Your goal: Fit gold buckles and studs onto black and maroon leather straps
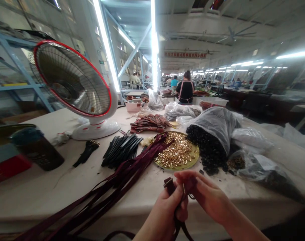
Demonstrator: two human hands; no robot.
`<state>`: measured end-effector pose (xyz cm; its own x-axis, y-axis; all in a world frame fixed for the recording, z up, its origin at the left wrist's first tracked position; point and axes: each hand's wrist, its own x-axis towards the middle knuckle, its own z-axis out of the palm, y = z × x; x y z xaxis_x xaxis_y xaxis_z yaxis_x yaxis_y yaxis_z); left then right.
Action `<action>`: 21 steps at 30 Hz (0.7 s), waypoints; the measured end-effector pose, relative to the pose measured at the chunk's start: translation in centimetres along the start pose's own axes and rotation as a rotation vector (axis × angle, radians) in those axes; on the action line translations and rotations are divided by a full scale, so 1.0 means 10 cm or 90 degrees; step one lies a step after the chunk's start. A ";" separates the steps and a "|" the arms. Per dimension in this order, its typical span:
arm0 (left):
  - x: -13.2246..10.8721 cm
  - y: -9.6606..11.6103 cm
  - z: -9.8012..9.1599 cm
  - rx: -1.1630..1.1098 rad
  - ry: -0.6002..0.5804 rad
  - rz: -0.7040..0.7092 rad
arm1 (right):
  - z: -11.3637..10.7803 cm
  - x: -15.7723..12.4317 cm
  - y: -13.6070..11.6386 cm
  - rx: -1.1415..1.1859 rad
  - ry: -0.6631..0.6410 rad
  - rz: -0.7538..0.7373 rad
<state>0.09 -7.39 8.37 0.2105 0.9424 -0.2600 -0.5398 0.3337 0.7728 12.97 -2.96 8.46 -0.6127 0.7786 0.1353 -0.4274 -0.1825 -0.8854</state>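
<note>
My left hand (pixel 171 206) is closed around a dark maroon strap (pixel 170 188) near the table's front edge. A small metal buckle (pixel 168 181) shows at the strap's upper end. Fingers of my right hand (pixel 207 192) pinch another part of the strap, close beside the left thumb. Between the two hands is a thin metal edge, partly hidden by the fingers. The strap's lower lengths hang down below my left hand. Just beyond my hands lies a yellow-green round tray (pixel 194 160) heaped with gold metal buckles (pixel 175 150). Long maroon straps (pixel 122 174) stretch from that tray to the lower left.
Black strips (pixel 121 150) and brown-red strips (pixel 151 123) lie behind the straps. A bag (pixel 215 124) spills small black pieces (pixel 207 150) at right, near more plastic bags (pixel 263 174). A fan (pixel 74 83), a dark bottle (pixel 38 150) and a black strap bundle (pixel 87 152) stand or lie left.
</note>
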 end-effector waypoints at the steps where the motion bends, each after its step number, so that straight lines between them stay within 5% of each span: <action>1: 0.01 0.00 -0.01 0.016 0.000 0.000 | 0.00 0.01 0.01 -0.039 -0.003 0.004; 7: 0.17 0.07 -0.24 0.447 0.169 0.265 | -0.09 0.08 -0.17 -0.247 -0.029 -0.019; 12: 0.30 0.18 -0.32 0.757 0.129 0.295 | -0.13 0.25 -0.08 -0.212 -0.063 0.146; 17: 0.40 0.15 -0.28 0.845 0.120 0.268 | -0.12 0.33 0.13 -0.095 -0.037 0.115; 21: 0.42 0.12 -0.28 0.871 0.124 0.222 | -0.12 0.28 0.18 -0.137 0.020 0.040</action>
<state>-1.97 -2.97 6.58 0.0584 0.9959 0.0691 0.6835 -0.0903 0.7243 11.32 -0.35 6.71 -0.6107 0.7891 0.0662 -0.2352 -0.1010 -0.9667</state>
